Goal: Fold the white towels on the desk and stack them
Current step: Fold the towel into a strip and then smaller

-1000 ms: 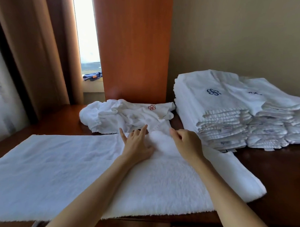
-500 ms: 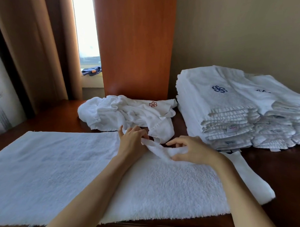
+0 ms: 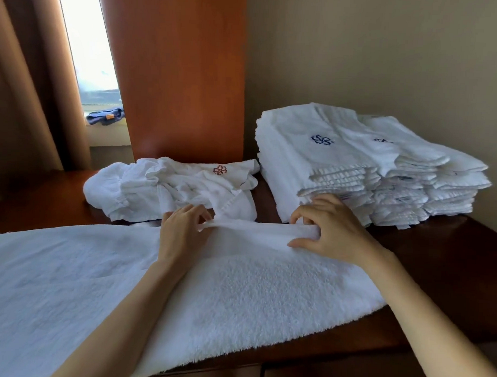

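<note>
A large white towel (image 3: pixel 238 295) lies spread across the dark wooden desk (image 3: pixel 441 268). My left hand (image 3: pixel 181 231) pinches its far edge near the middle. My right hand (image 3: pixel 333 230) grips the same edge further right, where the cloth is bunched into a raised ridge. Behind my left hand lies a crumpled white towel (image 3: pixel 171 188) with a red flower mark. At the back right stands a tall stack of folded white towels (image 3: pixel 366 170) with blue marks on top.
An upright wooden panel (image 3: pixel 175 73) rises behind the crumpled towel. Brown curtains (image 3: pixel 34 82) hang at the left beside a bright window, with a blue cloth (image 3: pixel 106 117) on its sill. The beige wall stands right behind the stack.
Both hands have taken hold of the towel's far edge and drawn apart, my right hand moving right toward the stack. The right end of the towel has been pulled in.
</note>
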Tool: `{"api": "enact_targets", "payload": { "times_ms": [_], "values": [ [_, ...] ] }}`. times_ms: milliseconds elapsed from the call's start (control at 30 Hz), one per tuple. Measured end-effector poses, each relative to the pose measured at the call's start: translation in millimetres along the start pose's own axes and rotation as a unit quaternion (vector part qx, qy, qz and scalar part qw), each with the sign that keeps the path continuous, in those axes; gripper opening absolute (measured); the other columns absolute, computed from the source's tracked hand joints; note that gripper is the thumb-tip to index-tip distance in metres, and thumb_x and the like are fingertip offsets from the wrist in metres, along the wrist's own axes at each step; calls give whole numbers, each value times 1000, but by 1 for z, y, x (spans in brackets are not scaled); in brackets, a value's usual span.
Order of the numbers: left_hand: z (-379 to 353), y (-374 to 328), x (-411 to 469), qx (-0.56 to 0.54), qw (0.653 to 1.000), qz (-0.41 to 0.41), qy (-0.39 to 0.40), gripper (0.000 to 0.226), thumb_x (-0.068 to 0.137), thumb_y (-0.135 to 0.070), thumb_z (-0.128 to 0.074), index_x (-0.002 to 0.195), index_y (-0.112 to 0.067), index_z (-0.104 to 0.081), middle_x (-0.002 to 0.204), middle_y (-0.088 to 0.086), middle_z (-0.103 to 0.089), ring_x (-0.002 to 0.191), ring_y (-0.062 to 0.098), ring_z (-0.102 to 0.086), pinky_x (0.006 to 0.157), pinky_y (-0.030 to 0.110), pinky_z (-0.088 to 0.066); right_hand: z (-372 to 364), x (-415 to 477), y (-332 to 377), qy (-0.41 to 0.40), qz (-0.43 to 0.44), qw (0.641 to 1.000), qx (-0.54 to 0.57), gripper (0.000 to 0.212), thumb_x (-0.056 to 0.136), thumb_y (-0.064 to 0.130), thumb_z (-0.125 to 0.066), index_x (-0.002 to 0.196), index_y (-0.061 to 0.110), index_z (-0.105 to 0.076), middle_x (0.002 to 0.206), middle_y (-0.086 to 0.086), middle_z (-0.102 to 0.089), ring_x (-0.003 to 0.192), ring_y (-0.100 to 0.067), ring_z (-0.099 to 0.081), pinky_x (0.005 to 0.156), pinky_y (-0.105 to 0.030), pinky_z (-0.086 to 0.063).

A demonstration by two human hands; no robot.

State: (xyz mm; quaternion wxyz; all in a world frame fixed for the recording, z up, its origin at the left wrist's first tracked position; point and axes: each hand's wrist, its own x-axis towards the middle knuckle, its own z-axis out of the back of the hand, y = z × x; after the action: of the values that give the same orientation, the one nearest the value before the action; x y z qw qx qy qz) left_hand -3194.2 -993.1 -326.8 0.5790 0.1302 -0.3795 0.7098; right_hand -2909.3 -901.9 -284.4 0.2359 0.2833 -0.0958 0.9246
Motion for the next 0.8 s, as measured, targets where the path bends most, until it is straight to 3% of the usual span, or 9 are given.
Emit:
{"api": "enact_targets", "payload": {
  "times_ms": [100, 167, 233, 300, 367, 467, 533, 667, 800],
  "values": [
    [5, -6, -6, -12, 999, -37, 14, 14, 74, -6, -75, 83, -15, -67, 86, 0, -70, 76, 27, -63, 73, 32, -33, 26, -15, -16, 45, 15, 997, -62, 38, 66, 51, -82, 74, 18, -66, 91, 8, -60, 94, -16, -53, 89, -21, -24],
    [8, -9, -14, -15, 995, -95, 40, 16, 74, -6, -75, 83, -16, -67, 85, -3, -68, 76, 25, -62, 70, 31, -35, 43, -27, -18, 101, -28, 994, -10, 38, 69, 55, -75, 79, 22, -62, 96, 11, -62, 101, -10, -53, 92, -15, -26],
    [11, -11, -22, -19, 987, -145, 59, 12, 74, -13, -71, 84, -17, -66, 82, -6, -65, 74, 21, -59, 64, 25, -35, 57, -39, -17, 175, -94, 979, 48, 35, 68, 64, -67, 86, 37, -54, 85, 17, -60, 81, -1, -54, 76, -18, -40],
    [14, -12, -25, -20, 987, -153, 49, 8, 76, -20, -66, 84, -19, -66, 83, -8, -65, 72, 18, -58, 61, 18, -33, 67, -50, -21, 214, -149, 963, 66, 33, 69, 57, -72, 93, 46, -51, 82, 19, -58, 74, 0, -54, 59, -21, -40],
    [13, -11, -24, -2, 990, -134, 31, 7, 80, -18, -73, 85, -18, -68, 87, -4, -68, 73, 23, -61, 61, 25, -34, 74, -56, -30, 173, -199, 963, 62, 25, 73, 44, -78, 90, 45, -60, 77, 19, -59, 71, -1, -56, 59, -24, -44],
    [8, -14, -20, 31, 995, -87, 33, 11, 83, -22, -75, 88, -13, -70, 90, 4, -66, 82, 31, -62, 70, 35, -39, 79, -50, -41, -48, -247, 967, 33, 10, 79, 33, -77, 82, 27, -69, 74, 14, -58, 68, -8, -54, 59, -28, -39],
    [7, -17, -16, 34, 998, -45, 26, 14, 87, -27, -70, 91, -13, -71, 94, 6, -65, 88, 31, -61, 76, 39, -41, 81, -41, -42, -115, -248, 962, 17, 9, 83, 29, -74, 83, 22, -69, 79, 12, -59, 72, -10, -56, 61, -29, -43],
    [12, -25, -12, 28, 999, -25, 9, 9, 88, -18, -68, 95, -13, -72, 101, 9, -68, 94, 34, -61, 85, 44, -42, 63, -35, -41, 14, -274, 956, 103, 8, 95, 24, -60, 92, 20, -54, 79, 8, -60, 67, -13, -67, 60, -36, -53],
    [33, -35, -22, 23, 996, -82, -3, 13, 84, -11, -72, 96, -15, -70, 98, 4, -67, 87, 28, -62, 84, 42, -45, 47, -51, -34, 21, -358, 861, 360, 8, 97, 8, -53, 93, 12, -48, 106, -12, -63, 93, -18, -66, 85, -42, -57]
  ]
}}
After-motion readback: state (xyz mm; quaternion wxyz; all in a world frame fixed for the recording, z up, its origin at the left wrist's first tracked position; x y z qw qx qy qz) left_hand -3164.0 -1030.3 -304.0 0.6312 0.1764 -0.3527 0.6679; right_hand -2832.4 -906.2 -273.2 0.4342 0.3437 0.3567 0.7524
